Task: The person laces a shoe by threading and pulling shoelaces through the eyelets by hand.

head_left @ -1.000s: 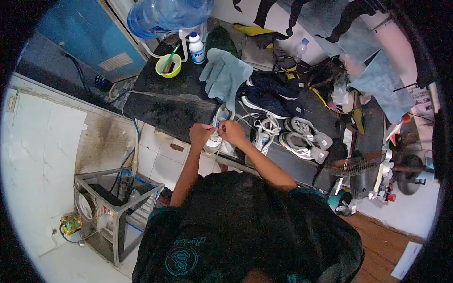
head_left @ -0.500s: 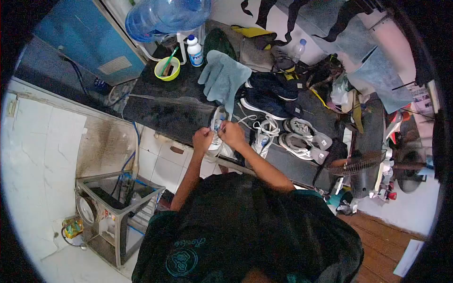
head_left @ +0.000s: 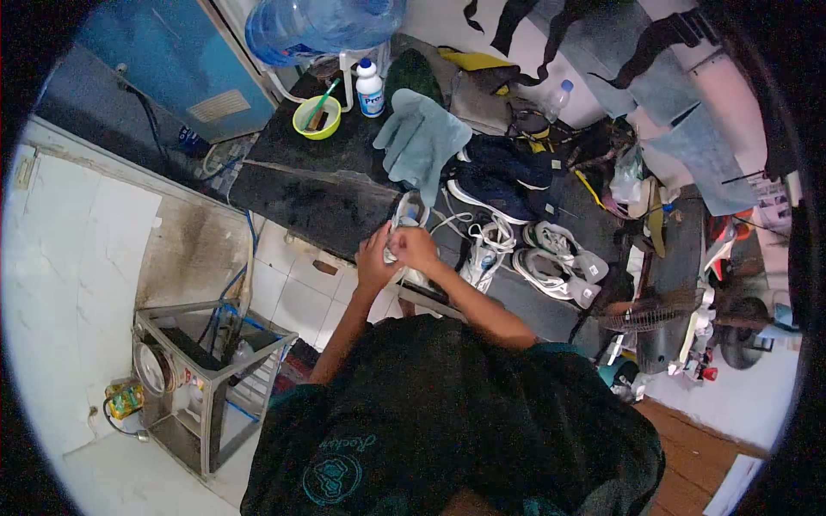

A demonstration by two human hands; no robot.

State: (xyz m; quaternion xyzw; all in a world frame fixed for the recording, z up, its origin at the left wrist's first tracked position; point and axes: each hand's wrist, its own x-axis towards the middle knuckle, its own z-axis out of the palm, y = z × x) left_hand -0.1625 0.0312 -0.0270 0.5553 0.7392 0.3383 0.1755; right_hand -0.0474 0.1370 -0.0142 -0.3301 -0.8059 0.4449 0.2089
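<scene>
The right hand (head_left: 414, 247) curls over a pale shoe (head_left: 416, 208); the left hand (head_left: 375, 260), fingers close together, lies against it. Whether either pinches anything, I cannot tell. The shoe's opening shows just beyond the fingers, at the edge of a black bench (head_left: 297, 186).

"How's the light?"
"Uneven: the white marbled tiles (head_left: 82, 232) on the left look bright, while the black cloth shirt (head_left: 465, 413) sinks into grainy darkness."
"Any glare?"
"Pale highlights on the large translucent blue plastic water jug (head_left: 331, 30)."
"Sharpness?"
"Fine detail goes soft around the bare left hand (head_left: 375, 260) and bare right hand (head_left: 415, 248); the wide lens bends straight lines near the black-cornered edges."
</scene>
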